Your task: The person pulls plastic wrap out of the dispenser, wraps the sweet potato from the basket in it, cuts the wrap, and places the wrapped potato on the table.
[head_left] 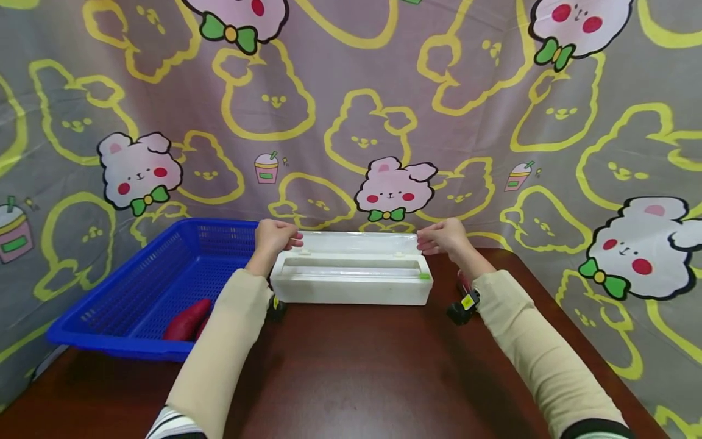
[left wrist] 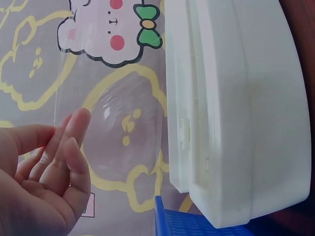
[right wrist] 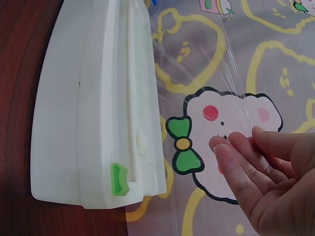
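A white cling film dispenser [head_left: 351, 294] stands on the table, its lid raised at the back and a roll [head_left: 351, 272] lying inside. A green slide cutter [right wrist: 119, 179] sits at its right end. From the box, a clear sheet of cling film [left wrist: 113, 118] stretches up and back. My left hand [head_left: 273, 238] pinches one corner of the film between thumb and fingers, above the box's left end. At the right end, my right hand [head_left: 446, 236] pinches the opposite corner [right wrist: 241, 96] the same way. The film is drawn into creases towards both hands.
Left of the dispenser is a blue plastic basket [head_left: 123, 346] with red sweet potatoes [head_left: 188, 320] in its near corner. A small red object [head_left: 463, 281] shows partly behind my right wrist. A patterned curtain [head_left: 340, 73] hangs close behind the brown table [head_left: 356, 366].
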`<state>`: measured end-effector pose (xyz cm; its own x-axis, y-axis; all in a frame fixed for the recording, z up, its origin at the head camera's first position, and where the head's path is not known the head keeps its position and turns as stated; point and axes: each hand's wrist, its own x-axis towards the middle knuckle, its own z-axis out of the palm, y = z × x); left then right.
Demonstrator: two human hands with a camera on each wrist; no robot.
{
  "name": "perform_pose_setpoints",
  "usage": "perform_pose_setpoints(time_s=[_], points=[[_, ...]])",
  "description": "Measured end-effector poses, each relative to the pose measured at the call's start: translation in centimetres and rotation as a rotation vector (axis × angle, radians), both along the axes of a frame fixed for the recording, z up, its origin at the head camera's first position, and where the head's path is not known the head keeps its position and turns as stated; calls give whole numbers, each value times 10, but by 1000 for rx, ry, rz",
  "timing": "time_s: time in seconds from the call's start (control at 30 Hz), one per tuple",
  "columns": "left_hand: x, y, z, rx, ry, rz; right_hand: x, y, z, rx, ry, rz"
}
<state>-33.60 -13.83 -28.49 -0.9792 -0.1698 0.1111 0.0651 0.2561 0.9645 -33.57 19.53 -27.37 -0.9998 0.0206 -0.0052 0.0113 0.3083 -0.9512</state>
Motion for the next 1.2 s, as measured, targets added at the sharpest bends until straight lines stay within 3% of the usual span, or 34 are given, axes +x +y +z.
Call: perform_pose_setpoints(time_s=[0.73,0.97,1.2], points=[[-3,0,14,-10,-15,0,1,-1,18,68,33,5],[-3,2,20,-1,20,-5,0,-2,24,128,40,-10],[-5,3,26,1,-11,15,0,0,29,166,56,-17]])
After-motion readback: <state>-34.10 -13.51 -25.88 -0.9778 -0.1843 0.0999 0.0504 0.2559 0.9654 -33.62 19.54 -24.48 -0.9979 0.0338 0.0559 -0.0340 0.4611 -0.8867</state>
